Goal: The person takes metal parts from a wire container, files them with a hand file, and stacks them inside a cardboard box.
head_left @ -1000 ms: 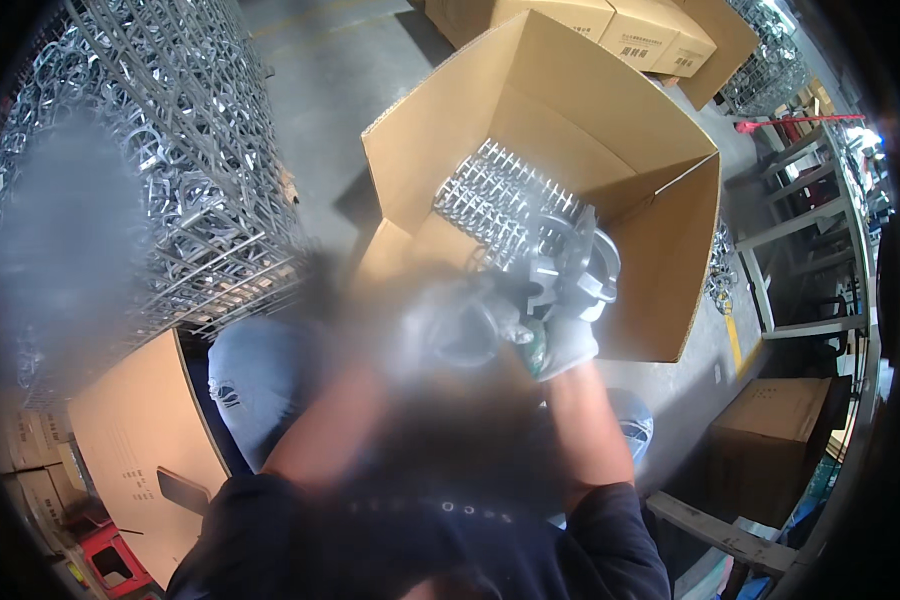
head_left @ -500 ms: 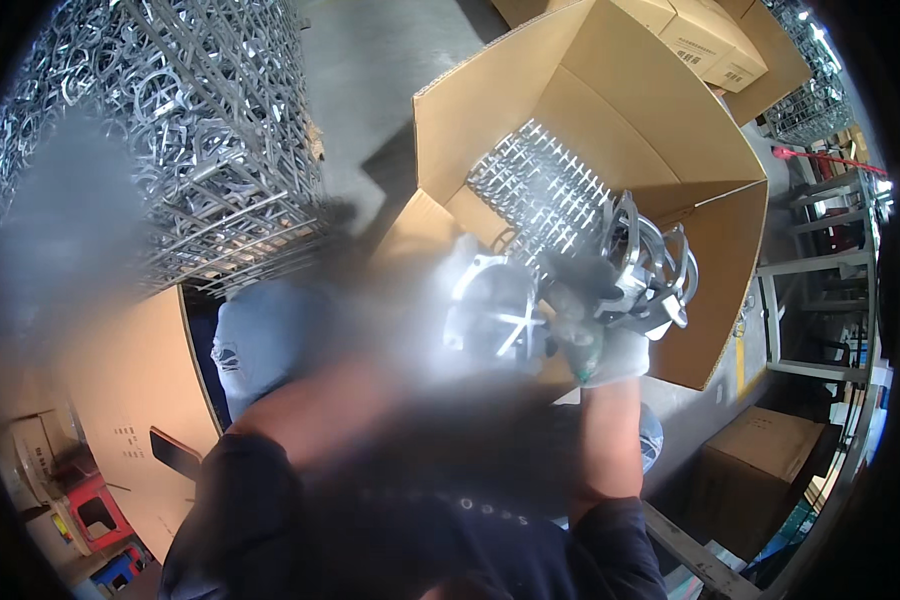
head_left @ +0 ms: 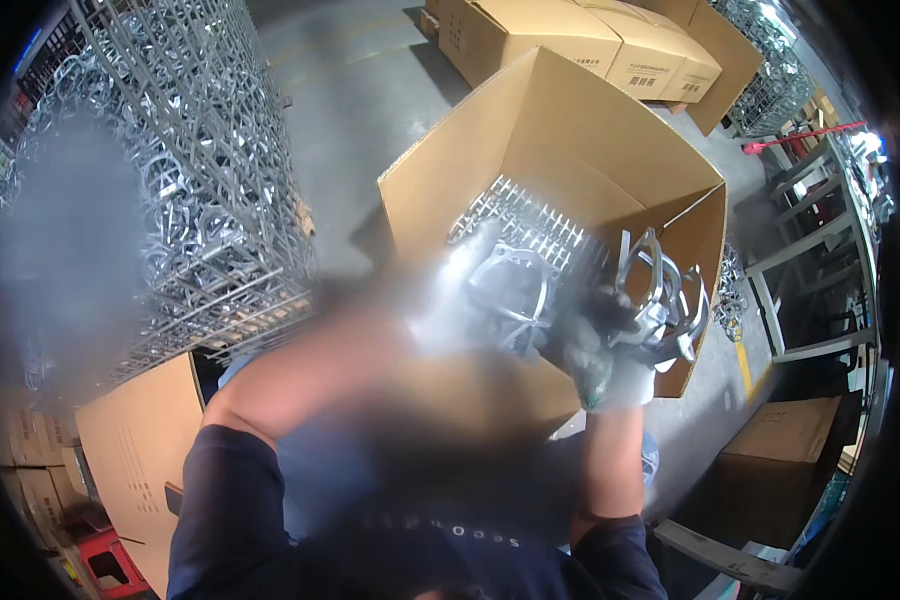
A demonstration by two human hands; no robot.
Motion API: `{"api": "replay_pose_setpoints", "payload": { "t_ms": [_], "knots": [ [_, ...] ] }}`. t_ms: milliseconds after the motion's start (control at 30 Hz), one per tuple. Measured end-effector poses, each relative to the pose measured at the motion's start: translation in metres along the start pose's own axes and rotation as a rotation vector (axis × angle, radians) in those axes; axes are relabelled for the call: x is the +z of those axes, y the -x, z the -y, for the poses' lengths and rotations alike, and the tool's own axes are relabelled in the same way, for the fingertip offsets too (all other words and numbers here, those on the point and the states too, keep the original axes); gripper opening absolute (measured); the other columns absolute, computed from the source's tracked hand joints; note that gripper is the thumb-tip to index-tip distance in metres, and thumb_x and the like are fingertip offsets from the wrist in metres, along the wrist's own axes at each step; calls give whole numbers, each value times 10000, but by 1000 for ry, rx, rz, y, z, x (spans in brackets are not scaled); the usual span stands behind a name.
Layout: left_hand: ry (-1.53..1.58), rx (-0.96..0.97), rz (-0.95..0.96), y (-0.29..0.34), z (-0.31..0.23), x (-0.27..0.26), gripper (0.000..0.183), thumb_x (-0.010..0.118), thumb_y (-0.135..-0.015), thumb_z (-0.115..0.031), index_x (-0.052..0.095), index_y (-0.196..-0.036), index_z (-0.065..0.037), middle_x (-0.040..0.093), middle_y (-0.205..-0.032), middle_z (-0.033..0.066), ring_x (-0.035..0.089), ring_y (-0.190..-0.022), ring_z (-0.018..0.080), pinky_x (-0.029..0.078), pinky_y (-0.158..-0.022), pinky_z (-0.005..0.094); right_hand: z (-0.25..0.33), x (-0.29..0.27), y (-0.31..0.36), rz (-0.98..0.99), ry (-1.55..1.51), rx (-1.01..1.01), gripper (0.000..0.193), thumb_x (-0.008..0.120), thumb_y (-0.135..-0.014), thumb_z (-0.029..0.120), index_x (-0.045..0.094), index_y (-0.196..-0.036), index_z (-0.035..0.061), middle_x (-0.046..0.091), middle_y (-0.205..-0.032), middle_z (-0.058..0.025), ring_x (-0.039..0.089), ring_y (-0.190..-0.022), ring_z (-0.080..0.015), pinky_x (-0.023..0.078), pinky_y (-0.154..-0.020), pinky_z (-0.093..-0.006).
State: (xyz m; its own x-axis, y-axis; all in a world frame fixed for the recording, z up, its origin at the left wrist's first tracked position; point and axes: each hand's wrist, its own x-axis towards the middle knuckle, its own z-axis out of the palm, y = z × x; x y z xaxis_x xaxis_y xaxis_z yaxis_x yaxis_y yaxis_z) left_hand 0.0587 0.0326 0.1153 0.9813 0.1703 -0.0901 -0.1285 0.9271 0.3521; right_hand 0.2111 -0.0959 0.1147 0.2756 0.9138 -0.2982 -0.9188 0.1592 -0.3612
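Note:
My right hand (head_left: 595,350), in a dark and white work glove, is closed around several silvery ring-shaped metal brackets (head_left: 660,300) that stick out to its right. Another metal bracket (head_left: 515,290), with a round opening, sits between my hands. My gloved left hand (head_left: 448,290) grips its left side, though a hazy smear over the picture hides most of the fingers. Both hands are over the near side of an open cardboard box (head_left: 590,130). Inside the box, rows of metal parts (head_left: 530,220) stand closely packed.
At left stands a tall wire cage (head_left: 210,150) heaped with metal brackets. Closed cardboard boxes (head_left: 530,40) lie beyond the open box. A grey metal frame (head_left: 810,250) runs along the right, near a brown carton (head_left: 780,450). A red crate (head_left: 105,560) is at lower left.
The view has shifted, so the open box appears lower and further left. The bracket between my hands has turned and shows its round opening more fully. My right hand keeps its brackets.

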Motion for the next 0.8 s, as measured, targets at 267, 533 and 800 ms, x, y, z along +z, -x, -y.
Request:
{"api": "replay_pose_setpoints", "payload": {
  "t_ms": [267,533,800],
  "knots": [
    [14,110,-211,-7,-7,-20,656,295,-847,-596,479,-1120,-28,552,-1075,163,548,-969,327,436,-773,591,-14,-6,-7,-9,34,21,247,535,-779,335,559,-764,89,579,-813,-182,435,-433,-196,320,-290,-231],
    [20,220,-171,1,-12,-32,640,282,-864,-570,457,-1156,-28,531,-1103,181,541,-973,348,445,-814,537,-13,13,-6,-104,76,10,236,538,-773,331,536,-736,98,547,-720,-148,415,-375,-195,305,-283,-256],
    [247,392,-79,21,-20,4,668,346,-842,-573,438,-1203,-18,506,-1147,193,483,-1059,402,332,-930,586,-14,4,2,292,91,234,201,559,-793,283,449,-801,115,409,-615,-60,387,-366,-181,290,-309,-290]
  ]
}}
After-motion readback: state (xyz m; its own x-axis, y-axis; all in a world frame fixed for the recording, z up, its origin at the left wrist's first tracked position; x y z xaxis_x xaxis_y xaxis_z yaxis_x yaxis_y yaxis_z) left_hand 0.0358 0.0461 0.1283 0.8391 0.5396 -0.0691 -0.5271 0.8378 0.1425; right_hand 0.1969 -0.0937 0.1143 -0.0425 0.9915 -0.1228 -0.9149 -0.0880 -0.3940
